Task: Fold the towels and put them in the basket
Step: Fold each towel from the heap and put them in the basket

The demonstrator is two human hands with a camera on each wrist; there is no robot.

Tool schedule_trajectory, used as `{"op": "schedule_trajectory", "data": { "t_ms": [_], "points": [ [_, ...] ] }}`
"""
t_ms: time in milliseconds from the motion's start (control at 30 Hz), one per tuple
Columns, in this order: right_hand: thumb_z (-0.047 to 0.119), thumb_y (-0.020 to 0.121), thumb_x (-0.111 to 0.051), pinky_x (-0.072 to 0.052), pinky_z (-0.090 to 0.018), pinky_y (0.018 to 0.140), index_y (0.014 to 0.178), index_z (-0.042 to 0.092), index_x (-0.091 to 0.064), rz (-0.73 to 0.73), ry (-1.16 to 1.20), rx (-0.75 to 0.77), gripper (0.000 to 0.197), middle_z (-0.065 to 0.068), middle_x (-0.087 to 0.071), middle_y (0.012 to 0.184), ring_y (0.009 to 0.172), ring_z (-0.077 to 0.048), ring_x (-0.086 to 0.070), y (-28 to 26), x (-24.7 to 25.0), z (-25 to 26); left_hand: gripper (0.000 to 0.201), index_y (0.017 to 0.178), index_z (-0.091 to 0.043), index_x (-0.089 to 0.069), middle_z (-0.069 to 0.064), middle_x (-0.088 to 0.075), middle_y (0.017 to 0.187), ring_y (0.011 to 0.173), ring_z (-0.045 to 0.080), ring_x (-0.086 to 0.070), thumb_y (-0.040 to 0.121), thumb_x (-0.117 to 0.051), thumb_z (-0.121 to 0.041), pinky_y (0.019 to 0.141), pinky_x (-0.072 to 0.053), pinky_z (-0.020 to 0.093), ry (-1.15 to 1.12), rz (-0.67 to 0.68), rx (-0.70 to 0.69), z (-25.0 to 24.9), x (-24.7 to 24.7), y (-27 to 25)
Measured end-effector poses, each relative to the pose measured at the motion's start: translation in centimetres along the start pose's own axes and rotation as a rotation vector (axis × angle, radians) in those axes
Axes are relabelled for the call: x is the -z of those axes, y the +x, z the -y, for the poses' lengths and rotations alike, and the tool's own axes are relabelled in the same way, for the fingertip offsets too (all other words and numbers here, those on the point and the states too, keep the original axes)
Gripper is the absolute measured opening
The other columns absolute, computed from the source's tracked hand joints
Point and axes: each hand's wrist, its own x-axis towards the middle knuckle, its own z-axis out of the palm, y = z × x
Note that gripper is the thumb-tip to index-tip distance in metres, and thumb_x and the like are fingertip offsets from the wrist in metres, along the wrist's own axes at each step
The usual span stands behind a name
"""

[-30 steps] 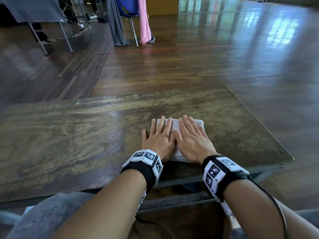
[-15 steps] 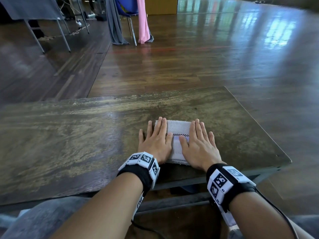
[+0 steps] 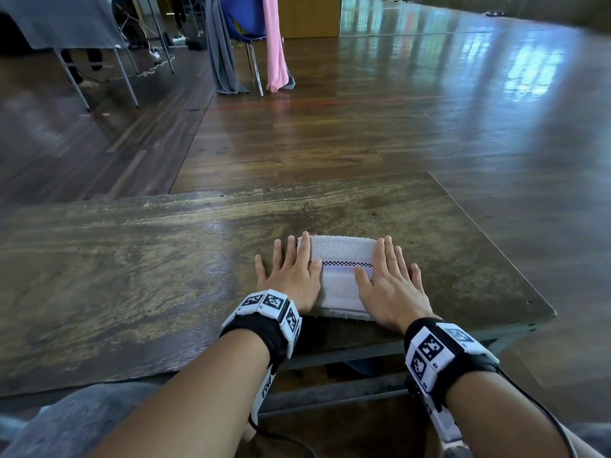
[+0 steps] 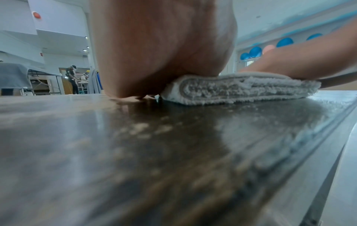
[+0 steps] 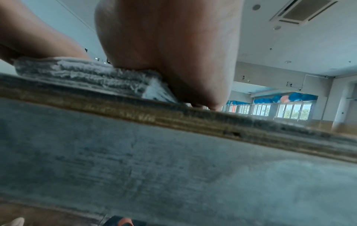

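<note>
The worn wooden table [image 3: 139, 285] spreads out under both hands, its near edge just behind the wrists and its right corner off beyond the right hand. On it, near that front edge, lies the folded white towel [image 3: 340, 276], a thick stack of layers with a checkered stripe running across its top between the two hands.

The left hand [image 3: 291, 276] lies flat with fingers straight, its thumb side on the towel's left edge and its outer fingers on the bare wood beside it. The right hand [image 3: 390, 282] lies flat likewise, fingers straight, thumb and palm on the towel's right edge and the little finger over the table. Neither hand grips anything; both press down.

A second ago the hands lay side by side, almost touching, covering nearly all of the towel. Half a second ago they had parted enough to show the stripe. Now they are at the towel's opposite edges, and the whole middle of the cloth is uncovered. The towel itself lies in the same place on the table.

No basket shows in any view.
</note>
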Motion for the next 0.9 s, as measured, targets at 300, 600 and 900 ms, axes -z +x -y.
{"op": "schedule_trajectory", "data": {
  "t_ms": [300, 600, 900],
  "points": [
    [0.056, 0.102, -0.017, 0.013, -0.041, 0.124, 0.16, 0.018, 0.014, -0.007, 0.054, -0.037, 0.076, 0.006, 0.013, 0.17, 0.154, -0.01, 0.018, -0.1, -0.2, -0.3, 0.071, 0.157, -0.008, -0.006, 0.008, 0.008, 0.167, 0.153, 0.024, 0.01, 0.102, -0.017, -0.053, 0.122, 0.003, 0.054, -0.081, -0.09, 0.132, -1.1, 0.6, -0.7],
    [0.041, 0.103, -0.027, 0.001, -0.051, 0.125, 0.162, 0.014, 0.003, -0.032, 0.081, -0.063, 0.071, -0.006, -0.004, 0.17, 0.157, -0.026, 0.003, -0.7, 1.2, 1.9, 0.033, 0.075, -0.009, -0.056, 0.017, -0.068, 0.096, 0.092, 0.034, -0.064, 0.084, -0.067, -0.04, 0.082, -0.054, 0.043, -0.43, -0.261, 0.042, -1.9, 2.6, -1.4],
    [0.067, 0.1, -0.025, -0.031, -0.048, 0.116, 0.156, 0.006, -0.014, 0.016, 0.742, -0.137, 0.084, -0.02, -0.035, 0.158, 0.143, -0.037, -0.037, -0.8, 5.7, 6.7, 0.032, 0.105, -0.012, -0.062, 0.008, -0.072, 0.094, 0.076, 0.023, -0.069, 0.077, -0.073, -0.023, 0.065, -0.052, 0.035, -0.859, -0.259, -0.102, -2.7, 11.1, -6.5]
  ]
}}
